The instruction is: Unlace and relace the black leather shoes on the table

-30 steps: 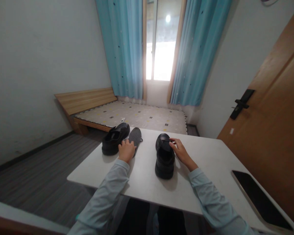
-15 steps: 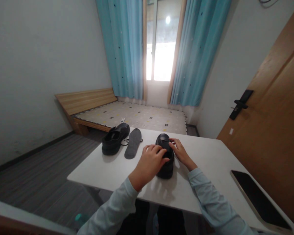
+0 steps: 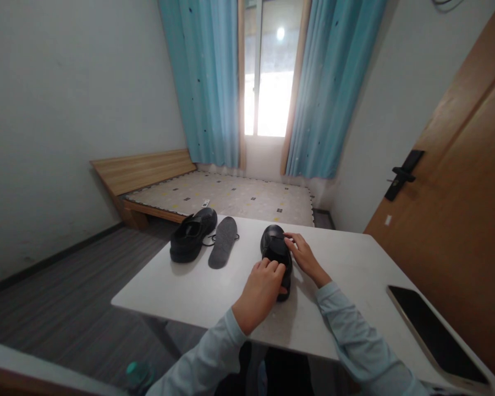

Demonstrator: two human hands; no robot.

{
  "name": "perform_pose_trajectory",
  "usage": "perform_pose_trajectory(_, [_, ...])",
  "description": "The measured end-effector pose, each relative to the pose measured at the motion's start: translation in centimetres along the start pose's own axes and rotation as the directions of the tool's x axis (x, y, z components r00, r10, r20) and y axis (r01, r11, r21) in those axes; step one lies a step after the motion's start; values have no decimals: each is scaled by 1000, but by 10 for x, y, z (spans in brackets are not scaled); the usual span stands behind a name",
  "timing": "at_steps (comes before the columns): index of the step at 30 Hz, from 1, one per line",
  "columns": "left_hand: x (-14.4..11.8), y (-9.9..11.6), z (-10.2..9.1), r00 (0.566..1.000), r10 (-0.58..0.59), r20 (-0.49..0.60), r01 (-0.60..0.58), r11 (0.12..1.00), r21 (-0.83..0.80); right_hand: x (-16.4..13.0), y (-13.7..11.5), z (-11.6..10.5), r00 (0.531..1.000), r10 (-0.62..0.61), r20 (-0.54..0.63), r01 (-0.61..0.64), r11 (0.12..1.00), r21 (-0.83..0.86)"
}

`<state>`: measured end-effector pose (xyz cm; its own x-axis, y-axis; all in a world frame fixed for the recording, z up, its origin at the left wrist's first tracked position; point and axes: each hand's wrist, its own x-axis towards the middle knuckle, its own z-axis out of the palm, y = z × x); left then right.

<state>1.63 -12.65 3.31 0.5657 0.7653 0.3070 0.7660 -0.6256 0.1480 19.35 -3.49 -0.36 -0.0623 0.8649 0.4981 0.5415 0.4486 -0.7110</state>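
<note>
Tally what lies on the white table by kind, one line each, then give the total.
Black shoes: 2, one under both hands, one at the far left
Grey insole: 1
Phone: 1
Total: 4

Both hands on black shoe, white table

Room: plain pale grey walls; dark grey plank floor. Tall bright window at far end, backlit, flanked by long turquoise curtains. Low light-wood bed frame with patterned mattress below window. Brown wooden door with black lever handle at right. White rectangular table in foreground.
</note>
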Motion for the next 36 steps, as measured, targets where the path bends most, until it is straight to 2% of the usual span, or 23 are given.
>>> perform_pose_trajectory(11, [2,-3,-17,997,-3,71,8,998,-63,1,1,-2,999,-11,-53,8,999,-42])
perform_pose_trajectory(16, [3,-16,-26,999,11,38,-6,989,-145,1,-1,-5,999,-1,-35,-1,998,-55])
perform_pose_trajectory(21, [5,-33,-41,999,-40,15,42,970,-237,0,-6,-8,998,-24,-55,16,989,-149])
perform_pose_trajectory(29, [-5,-41,-53,995,-94,-19,87,969,-231,-2,-5,-5,1000,-29,11,31,954,-299])
perform_pose_trajectory(36, [-13,-62,-70,984,-144,-104,121,972,-201,-3,-6,-4,999,-31,33,40,946,-321])
